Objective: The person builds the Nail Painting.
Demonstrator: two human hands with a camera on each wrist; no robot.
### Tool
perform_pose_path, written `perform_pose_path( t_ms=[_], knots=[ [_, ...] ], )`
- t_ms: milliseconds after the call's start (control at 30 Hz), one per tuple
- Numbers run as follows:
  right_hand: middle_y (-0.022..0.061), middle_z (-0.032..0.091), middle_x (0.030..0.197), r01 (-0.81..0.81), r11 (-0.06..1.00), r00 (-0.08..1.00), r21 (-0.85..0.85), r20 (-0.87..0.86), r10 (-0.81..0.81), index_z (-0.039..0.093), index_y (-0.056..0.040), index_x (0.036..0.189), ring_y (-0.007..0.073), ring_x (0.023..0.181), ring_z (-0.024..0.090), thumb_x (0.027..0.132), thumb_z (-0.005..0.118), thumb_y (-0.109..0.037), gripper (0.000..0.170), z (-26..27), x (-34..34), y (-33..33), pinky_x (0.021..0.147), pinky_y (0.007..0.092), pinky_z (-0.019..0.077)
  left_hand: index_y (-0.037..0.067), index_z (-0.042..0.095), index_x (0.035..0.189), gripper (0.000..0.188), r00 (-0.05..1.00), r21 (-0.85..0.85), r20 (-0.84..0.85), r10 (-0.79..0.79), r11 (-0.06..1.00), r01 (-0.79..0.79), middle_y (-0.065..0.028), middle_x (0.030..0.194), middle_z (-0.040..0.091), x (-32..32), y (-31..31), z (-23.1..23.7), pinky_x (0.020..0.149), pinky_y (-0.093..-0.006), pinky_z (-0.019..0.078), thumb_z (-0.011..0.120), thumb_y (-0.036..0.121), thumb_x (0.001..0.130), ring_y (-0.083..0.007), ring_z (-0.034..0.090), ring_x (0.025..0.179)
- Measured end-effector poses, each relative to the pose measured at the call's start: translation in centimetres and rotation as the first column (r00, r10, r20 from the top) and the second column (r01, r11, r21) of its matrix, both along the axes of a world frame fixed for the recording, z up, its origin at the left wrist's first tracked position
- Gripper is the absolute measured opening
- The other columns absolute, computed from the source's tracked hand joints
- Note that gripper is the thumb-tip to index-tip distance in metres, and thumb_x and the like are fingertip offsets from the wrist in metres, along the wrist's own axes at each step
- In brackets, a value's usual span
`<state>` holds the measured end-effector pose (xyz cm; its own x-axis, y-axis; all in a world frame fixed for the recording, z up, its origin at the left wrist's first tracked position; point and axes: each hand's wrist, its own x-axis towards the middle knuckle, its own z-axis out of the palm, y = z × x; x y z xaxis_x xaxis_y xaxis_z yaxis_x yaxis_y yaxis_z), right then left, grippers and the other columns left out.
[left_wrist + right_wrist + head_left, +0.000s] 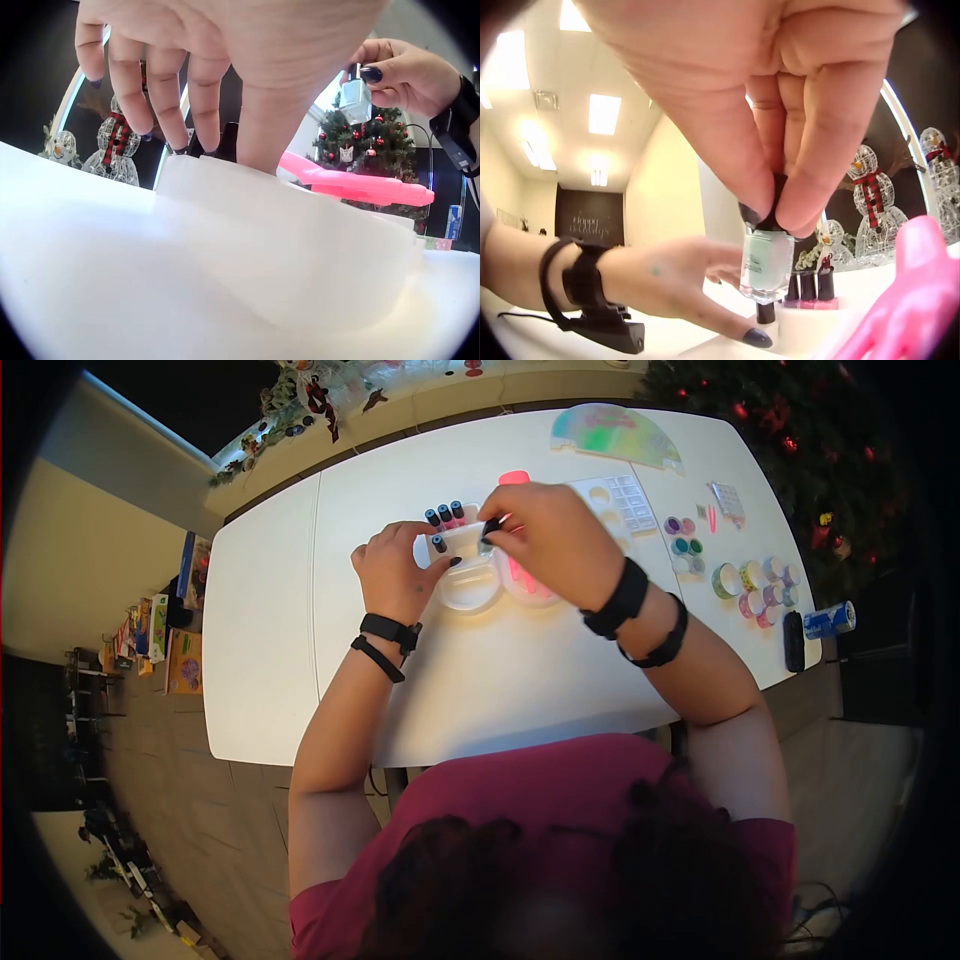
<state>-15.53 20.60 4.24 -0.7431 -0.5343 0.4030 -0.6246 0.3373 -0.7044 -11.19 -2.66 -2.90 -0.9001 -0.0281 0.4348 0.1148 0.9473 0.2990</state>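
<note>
My right hand point(550, 540) pinches the black cap of a pale mint nail polish bottle point(766, 262) between thumb and fingers, holding it upright above a white tray point(470, 592). My left hand point(397, 572) rests at the tray's left side, thumb at its near edge and fingers spread around a black-capped bottle point(438, 544). In the left wrist view the fingers reach down behind the tray's white wall point(285, 247). Several black-capped bottles point(444, 513) stand in a row at the tray's far left; pink and purple ones show in the right wrist view.
A pink hand-shaped piece point(907, 300) lies right of the tray. Farther right are a white palette point(630, 505), small round pots point(685, 547), tape rolls point(752, 575), a blue can point(830, 620) and a black case point(794, 642). A colourful fan-shaped item point(615, 435) lies at the back.
</note>
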Motion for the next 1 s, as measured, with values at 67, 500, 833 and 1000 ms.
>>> perform_pose_path(
  t_ms=[67, 500, 833, 1000],
  knots=[
    [0.021, 0.073, 0.094, 0.06, 0.994, 0.989, 0.096, -0.144, -0.045, 0.07, 0.0021, 0.095, 0.0397, 0.089, 0.071, 0.087, 0.068, -0.001, 0.009, -2.3, 0.2, -2.8, 0.078, 0.0463, 0.0577, 0.018, 0.074, 0.108, 0.037, 0.998, 0.03, 0.059, 0.038, 0.999, -0.04, -0.0028, 0.113, 0.075, -0.1, 0.0, -0.1, 0.097, -0.0457, 0.0376, 0.092, 0.025, 0.076, -0.0264, 0.067, 0.108],
    [0.0225, 0.074, 0.1, 0.191, 0.933, 0.979, 0.305, -0.128, -0.159, 0.075, -0.001, 0.1, 0.0374, 0.097, 0.074, 0.086, 0.071, -0.006, 0.015, -6.7, -1.5, -8.5, 0.087, 0.0442, 0.0606, 0.018, 0.079, 0.11, 0.034, 0.991, -0.033, 0.098, 0.088, 0.996, -0.085, -0.0037, 0.116, 0.077, -0.3, 0.1, -0.9, 0.115, -0.0599, 0.0324, 0.087, 0.034, 0.081, -0.0246, 0.069, 0.113],
    [0.0195, 0.071, 0.107, 0.266, 0.923, 0.961, 0.276, -0.149, -0.233, 0.064, -0.002, 0.119, 0.0376, 0.101, 0.071, 0.091, 0.068, -0.006, 0.029, -2.8, 1.5, -3.4, 0.082, 0.0456, 0.059, 0.016, 0.071, 0.133, 0.05, 0.983, 0.138, 0.18, 0.038, 0.988, -0.064, -0.0068, 0.118, 0.076, 1.0, 0.6, -0.9, 0.111, -0.0547, 0.0419, 0.081, 0.038, 0.09, -0.0262, 0.07, 0.115],
    [0.0143, 0.075, 0.107, 0.304, 0.941, 0.941, -0.145, -0.105, -0.321, 0.069, -0.0041, 0.118, 0.0304, 0.087, 0.074, 0.091, 0.073, -0.013, 0.029, 0.2, 4.6, 1.5, 0.076, 0.0404, 0.0591, 0.005, 0.067, 0.136, 0.046, 0.998, 0.618, -0.05, -0.037, 0.784, 0.06, -0.0128, 0.126, 0.072, 4.5, 4.0, 3.7, 0.105, -0.0413, 0.0482, 0.072, 0.034, 0.1, -0.0238, 0.067, 0.116]
  ],
)
